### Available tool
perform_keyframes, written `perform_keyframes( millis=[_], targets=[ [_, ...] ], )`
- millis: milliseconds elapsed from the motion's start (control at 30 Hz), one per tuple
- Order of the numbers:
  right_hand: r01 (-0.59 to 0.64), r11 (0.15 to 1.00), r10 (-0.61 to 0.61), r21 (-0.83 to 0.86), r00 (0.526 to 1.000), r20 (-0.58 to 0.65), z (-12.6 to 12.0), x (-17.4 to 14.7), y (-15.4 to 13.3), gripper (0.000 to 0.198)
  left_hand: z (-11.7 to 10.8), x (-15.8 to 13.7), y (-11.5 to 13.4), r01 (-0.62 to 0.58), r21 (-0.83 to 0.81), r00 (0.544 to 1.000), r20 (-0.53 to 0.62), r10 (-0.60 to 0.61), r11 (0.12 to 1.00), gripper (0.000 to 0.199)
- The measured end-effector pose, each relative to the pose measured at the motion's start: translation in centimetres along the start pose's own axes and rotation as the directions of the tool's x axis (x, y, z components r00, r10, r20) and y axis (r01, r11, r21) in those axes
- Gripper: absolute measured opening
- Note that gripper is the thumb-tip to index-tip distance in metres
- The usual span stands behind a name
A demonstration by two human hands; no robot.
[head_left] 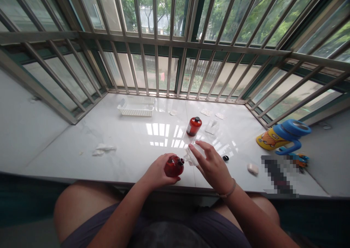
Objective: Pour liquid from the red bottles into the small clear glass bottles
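My left hand [161, 171] is wrapped round a red-brown bottle [172, 167], which has no cap on and leans to the right. In my right hand [212, 164] is a small clear bottle [191, 156], tipped so that its neck meets the mouth of the red-brown one. Whether liquid passes between them I cannot tell. Just beyond my hands stands a second red-brown bottle [194, 127] with a black cap. Beside it is another clear bottle [212, 127]. A loose black cap [225, 158] lies to the right of my right hand.
A white perforated basket [136, 111] sits at the back left. Crumpled tissue [104, 149] lies at the left. On the right are a blue and yellow jug [281, 135], a pale soap-like lump [253, 169] and a blurred dark object [279, 177]. Metal window bars [169, 73] edge the back.
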State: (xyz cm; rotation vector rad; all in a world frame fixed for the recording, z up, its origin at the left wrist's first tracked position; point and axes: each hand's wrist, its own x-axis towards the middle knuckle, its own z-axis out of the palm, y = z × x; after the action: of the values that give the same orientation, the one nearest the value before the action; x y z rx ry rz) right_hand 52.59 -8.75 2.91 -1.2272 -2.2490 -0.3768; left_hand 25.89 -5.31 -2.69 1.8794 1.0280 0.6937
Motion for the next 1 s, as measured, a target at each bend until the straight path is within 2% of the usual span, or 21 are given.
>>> perform_keyframes(
  millis=[400,1000],
  targets=[
    [0.023,1.000,-0.023,-0.013,1.000,0.009,0.03,0.02,0.38,0.080,0.05,-0.02,-0.30,-0.006,-0.004,1.000,-0.010,0.006,1.000,0.081],
    [0.096,0.992,-0.095,-0.088,0.995,0.010,-0.15,0.43,0.74,0.066,0.00,-0.02,-0.25,0.014,-0.017,1.000,-0.003,-0.014,1.000,0.082]
  ],
)
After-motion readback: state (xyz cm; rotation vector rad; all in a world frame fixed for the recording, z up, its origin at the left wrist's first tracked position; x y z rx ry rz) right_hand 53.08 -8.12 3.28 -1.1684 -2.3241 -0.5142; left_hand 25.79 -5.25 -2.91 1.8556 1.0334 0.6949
